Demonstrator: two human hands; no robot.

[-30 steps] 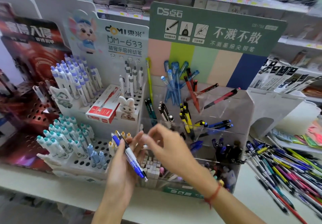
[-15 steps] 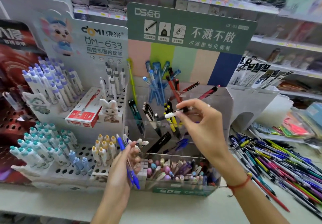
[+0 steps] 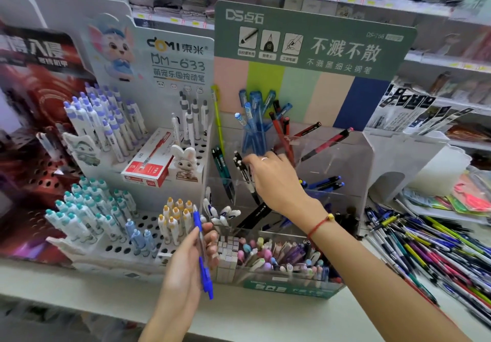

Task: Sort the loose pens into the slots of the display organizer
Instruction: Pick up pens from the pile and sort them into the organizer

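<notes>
My left hand [image 3: 186,259] is low in front of the clear organizer [image 3: 332,160], just before its left front corner. Its grip is closed around a blue pen [image 3: 202,256], and a second clear-bodied pen seems to lie beside it in the same grip. The blue pen stands nearly upright, with its clip end down toward the worktop [image 3: 265,312] and its other end up near the yellow-capped pens [image 3: 175,216].

My right hand [image 3: 273,179] is reaching into the organizer from the front, over its middle row of slots. The fingers [image 3: 252,159] are bent and touch the tops of the black-and-white pens [image 3: 243,171], which stand tilted in a slot on the left side of the organizer. I cannot tell for sure if the fingers pinch one of these pens or only rest on them. A red string [image 3: 317,226] is around this wrist.

Behind my right hand, in the back row of the organizer, stand blue pens [image 3: 252,126] and red pens [image 3: 281,134]. Further right in the organizer lie dark blue pens [image 3: 325,183]. The front compartment of the organizer holds many pastel pens [image 3: 276,256]. The loose pens [image 3: 430,246] lie in a big pile on the worktop at the right of the organizer. At the left of the organizer stands a white holed rack [image 3: 143,222] with teal-capped pens [image 3: 85,208] and purple-capped pens [image 3: 106,118], and a red box [image 3: 148,166] lies on it.
</notes>
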